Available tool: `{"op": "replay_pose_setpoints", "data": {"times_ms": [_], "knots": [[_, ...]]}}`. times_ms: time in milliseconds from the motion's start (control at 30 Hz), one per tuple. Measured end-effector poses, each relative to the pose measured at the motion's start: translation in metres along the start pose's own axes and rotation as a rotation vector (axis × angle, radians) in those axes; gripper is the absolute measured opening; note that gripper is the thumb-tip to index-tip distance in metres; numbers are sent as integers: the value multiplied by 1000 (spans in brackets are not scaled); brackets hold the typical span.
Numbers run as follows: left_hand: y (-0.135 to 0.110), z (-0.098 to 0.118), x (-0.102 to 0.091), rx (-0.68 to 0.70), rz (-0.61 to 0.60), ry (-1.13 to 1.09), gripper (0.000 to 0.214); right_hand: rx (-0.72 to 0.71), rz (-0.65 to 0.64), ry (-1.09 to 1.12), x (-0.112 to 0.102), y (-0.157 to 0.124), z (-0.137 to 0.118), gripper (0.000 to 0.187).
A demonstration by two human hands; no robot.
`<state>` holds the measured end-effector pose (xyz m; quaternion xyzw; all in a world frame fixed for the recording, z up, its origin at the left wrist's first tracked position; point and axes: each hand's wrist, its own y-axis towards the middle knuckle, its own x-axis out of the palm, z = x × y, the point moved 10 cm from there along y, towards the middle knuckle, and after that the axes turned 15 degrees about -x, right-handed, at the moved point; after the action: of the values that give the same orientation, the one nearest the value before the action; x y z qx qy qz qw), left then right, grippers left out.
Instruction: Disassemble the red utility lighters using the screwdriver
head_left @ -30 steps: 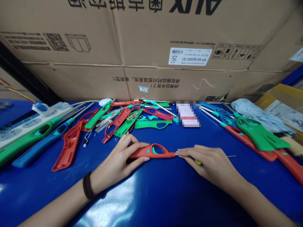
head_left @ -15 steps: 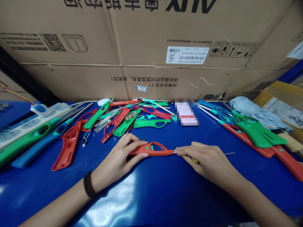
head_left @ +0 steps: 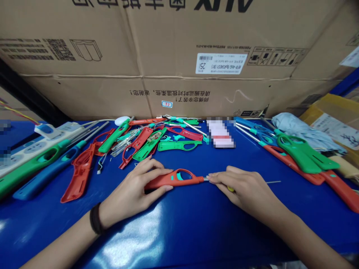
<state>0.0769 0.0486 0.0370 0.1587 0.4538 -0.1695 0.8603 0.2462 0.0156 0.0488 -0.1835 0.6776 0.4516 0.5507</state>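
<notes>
An orange-red long-necked lighter (head_left: 182, 181) with a turquoise trigger lies sideways just above the blue tabletop. My left hand (head_left: 143, 183) is closed round its handle, thumb along the near side. With fingers pinched, my right hand (head_left: 244, 186) grips the metal tube (head_left: 205, 179) at the lighter's nose. A small yellow piece (head_left: 230, 189) shows under the right fingers; its kind is hidden. Behind the right hand a thin metal rod (head_left: 273, 182) sticks out, and what it joins is covered.
Several lighter shells (head_left: 140, 144) and loose metal parts are heaped at the back. Whole lighters (head_left: 50, 170) lie beside a white power strip (head_left: 30, 145) at left. More lighters (head_left: 294, 160) and a pale blue cloth (head_left: 305, 130) are at right. A large carton (head_left: 112, 56) stands behind.
My left hand and the lighter have shifted slightly left, and a little more metal tube shows at the nose. The right hand keeps nearly the same place and grip.
</notes>
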Motion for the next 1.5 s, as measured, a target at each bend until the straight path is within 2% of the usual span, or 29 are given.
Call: {"op": "replay_pose_setpoints", "data": {"times_ms": [167, 333, 433, 600, 733, 833, 967, 1200, 1500], "knots": [[0, -1, 0, 14, -13, 8, 33, -2, -28, -8, 2, 0, 1, 17], [-2, 4, 1, 98, 14, 197, 38, -9, -37, -36, 5, 2, 1, 19], [-7, 14, 2, 199, 81, 364, 38, -37, -21, -106, 2, 4, -3, 20], [-21, 40, 8, 446, 251, 654, 34, -175, -53, -151, 4, 9, -15, 26], [-31, 51, 14, 574, 323, 783, 32, -139, -62, -141, 7, 14, -12, 26], [-29, 51, 12, 551, 346, 812, 30, -134, -64, -178, 8, 20, -12, 28], [-27, 50, 9, 529, 387, 798, 32, -228, -3, -255, 5, 27, -17, 22], [-29, 55, 6, 541, 473, 737, 26, -253, 14, -256, 6, 29, -10, 22], [-12, 33, -4, 302, 264, 351, 27, -231, -3, -202, -4, 37, -14, 28]]}}
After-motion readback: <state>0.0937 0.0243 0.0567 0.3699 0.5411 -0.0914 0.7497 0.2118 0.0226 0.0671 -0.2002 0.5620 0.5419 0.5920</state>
